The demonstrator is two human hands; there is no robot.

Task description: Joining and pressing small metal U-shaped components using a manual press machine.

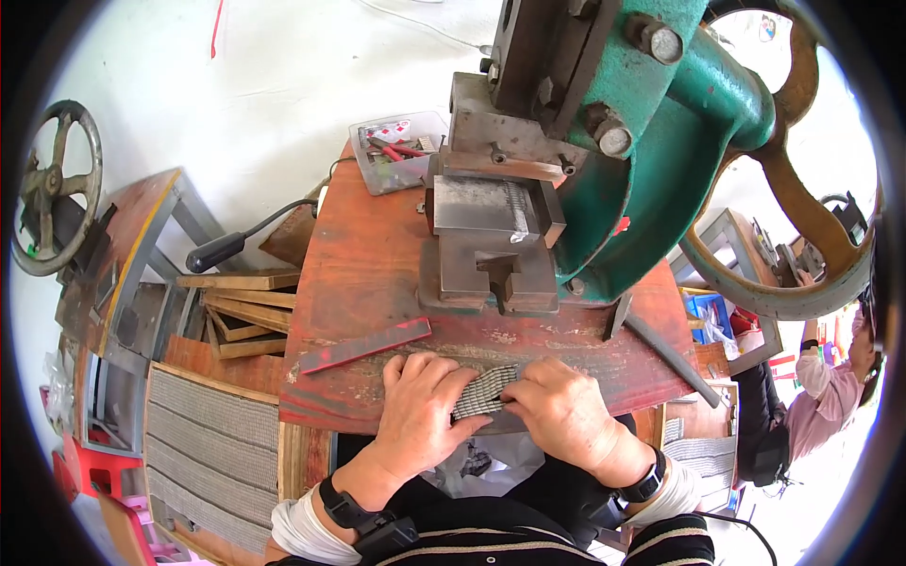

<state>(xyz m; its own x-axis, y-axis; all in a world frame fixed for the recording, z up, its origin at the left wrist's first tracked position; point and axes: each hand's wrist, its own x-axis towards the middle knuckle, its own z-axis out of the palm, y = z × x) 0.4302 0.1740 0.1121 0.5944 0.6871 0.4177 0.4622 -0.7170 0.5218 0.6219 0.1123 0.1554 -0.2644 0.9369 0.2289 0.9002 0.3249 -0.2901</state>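
A small bundle of grey, segmented strips point(483, 393) is held between my two hands at the near edge of the red-brown wooden table point(377, 255). My left hand point(420, 406) is closed on its left side, thumb below and fingers above. The fingers of my right hand point(564, 410) pinch its right end. What exactly the strips are, I cannot tell. Just beyond my left hand lies a flat bar with red edges point(366, 345). Farther back stands a green hand press point(661, 160), with a steel die block point(486, 208) beneath its ram.
A hammer point(665, 354) lies at the table's right side. Behind it rises the press's large handwheel point(821, 292). A clear plastic box point(382, 179) holds red-handled tools. Trays of grey strips point(212, 462) stand below left and right, near stacked wooden frames point(250, 302). Another person point(821, 406) sits at far right.
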